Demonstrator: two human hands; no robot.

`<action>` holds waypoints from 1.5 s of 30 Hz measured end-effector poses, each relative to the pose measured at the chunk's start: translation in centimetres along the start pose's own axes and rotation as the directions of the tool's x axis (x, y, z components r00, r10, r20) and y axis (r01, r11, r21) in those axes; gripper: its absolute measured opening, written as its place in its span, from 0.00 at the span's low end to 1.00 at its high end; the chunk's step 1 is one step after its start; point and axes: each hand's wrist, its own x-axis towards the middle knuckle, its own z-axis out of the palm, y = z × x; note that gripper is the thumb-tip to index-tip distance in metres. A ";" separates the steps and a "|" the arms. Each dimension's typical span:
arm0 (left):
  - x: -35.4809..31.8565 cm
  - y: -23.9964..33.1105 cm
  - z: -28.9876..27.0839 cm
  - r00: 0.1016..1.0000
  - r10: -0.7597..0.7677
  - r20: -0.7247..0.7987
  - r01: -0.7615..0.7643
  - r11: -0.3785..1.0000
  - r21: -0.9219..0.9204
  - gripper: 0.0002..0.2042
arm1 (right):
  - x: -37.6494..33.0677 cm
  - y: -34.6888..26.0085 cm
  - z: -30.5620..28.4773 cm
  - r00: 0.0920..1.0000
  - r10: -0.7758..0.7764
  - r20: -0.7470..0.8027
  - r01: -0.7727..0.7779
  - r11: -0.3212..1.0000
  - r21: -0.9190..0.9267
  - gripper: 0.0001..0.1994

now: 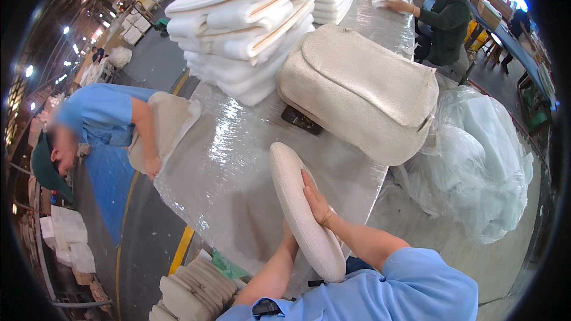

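A cream fabric-covered cushion point(300, 220) stands on its edge close to my body, tilted, between my two hands. Against its right face my right hand point(318, 202) lies with the fingers stretched along the fabric, pressing on it. My left hand point(289, 235) supports the other side; its fingers are hidden behind the cushion. Beyond them, a large stack of similar cream covered cushions point(357, 89) lies on the plastic-covered table point(238, 154). A dark flat object point(301, 120) rests by that stack's left edge.
Tall piles of folded white padding point(244, 18) stand at the far side. Clear plastic bags point(476, 160) bulge at the right. Stacked cream pieces point(193, 291) sit lower left. One co-worker point(107, 113) holds a cream piece at left; another point(446, 24) handles white padding far right.
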 end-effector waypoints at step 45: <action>-29.5 -1.4 -20.1 0.636 -0.707 -0.309 0.715 0.690 -0.108 0.35 | -13.3 -15.9 -8.1 0.447 0.890 0.087 -0.804 0.442 -0.399 0.44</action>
